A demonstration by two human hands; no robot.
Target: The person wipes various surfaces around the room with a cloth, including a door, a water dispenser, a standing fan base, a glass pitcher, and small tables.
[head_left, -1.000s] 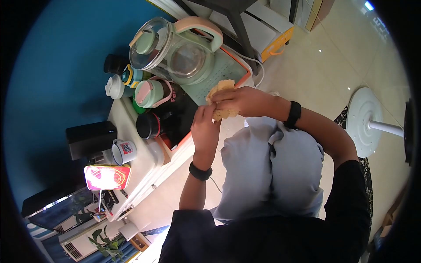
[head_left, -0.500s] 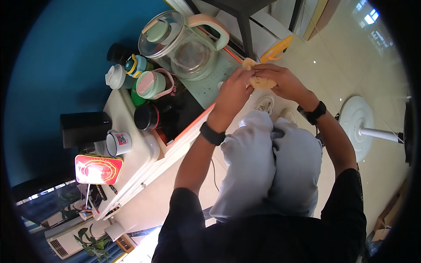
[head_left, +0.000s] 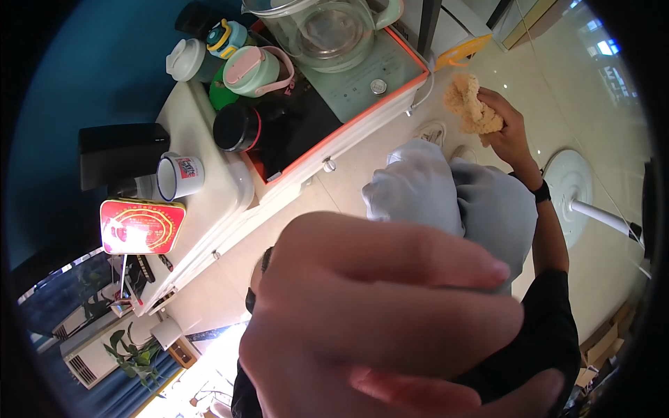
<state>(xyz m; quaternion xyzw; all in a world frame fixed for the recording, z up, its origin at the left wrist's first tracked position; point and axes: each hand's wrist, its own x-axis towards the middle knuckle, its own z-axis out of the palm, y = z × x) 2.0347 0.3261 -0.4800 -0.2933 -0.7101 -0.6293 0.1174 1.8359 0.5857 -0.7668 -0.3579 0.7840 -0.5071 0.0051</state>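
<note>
My left hand [head_left: 376,313] is raised very close to the camera and fills the lower middle of the view, its fingers curled. Whether anything is between those fingers is hidden. Out to the right, over the floor, my right hand [head_left: 509,129] grips a crumbly, light-brown piece of food [head_left: 472,106] by its right side. The two hands are well apart. My knees in light grey trousers [head_left: 418,182] show between them.
At the left, a white cabinet [head_left: 202,188] carries a glass kettle [head_left: 331,38], a green cup with pink handle [head_left: 251,72], a black jar [head_left: 235,127], a white mug [head_left: 180,176] and a red tin [head_left: 143,226]. A white round stand base [head_left: 566,184] is on the floor.
My hands were together at the food and have parted. My left hand has come up close to the camera; my right hand has moved right with the food. The view has shifted.
</note>
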